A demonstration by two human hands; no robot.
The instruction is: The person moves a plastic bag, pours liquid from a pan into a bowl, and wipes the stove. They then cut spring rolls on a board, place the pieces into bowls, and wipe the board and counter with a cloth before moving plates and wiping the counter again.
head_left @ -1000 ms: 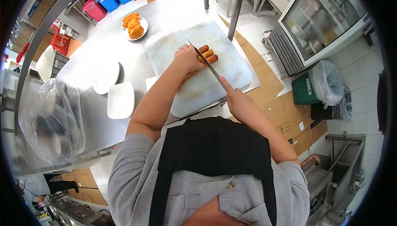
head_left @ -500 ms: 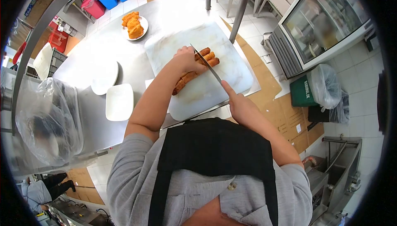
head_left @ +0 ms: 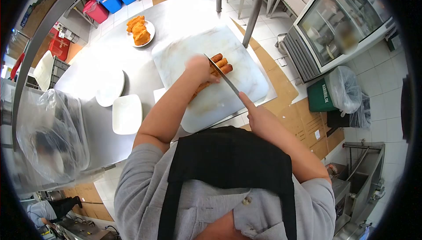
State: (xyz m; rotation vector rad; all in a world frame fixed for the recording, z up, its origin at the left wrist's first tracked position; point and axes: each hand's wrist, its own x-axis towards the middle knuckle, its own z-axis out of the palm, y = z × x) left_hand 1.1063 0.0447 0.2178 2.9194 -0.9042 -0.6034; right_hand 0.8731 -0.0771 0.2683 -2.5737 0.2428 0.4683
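Golden-brown, cylindrical fried rolls (head_left: 225, 68) are lying on the rectangular white cutting board (head_left: 239, 49), its surface showing on both sides of them. My left hand (head_left: 201, 68) is reaching over the rolls, thumb spread; its fingers are blurring, so I cannot tell how closed they are. My right hand (head_left: 256, 116) is gripping the long-bladed knife (head_left: 227, 81), its blade crossing the rolls at a slant. Left of the board, a squarish white dish (head_left: 127, 114) is sitting apart; a grey metal post (head_left: 256, 13) is rising beside the board's far right edge.

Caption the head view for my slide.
Left hand on browned rolls, right hand holding a knife across them, on a board.
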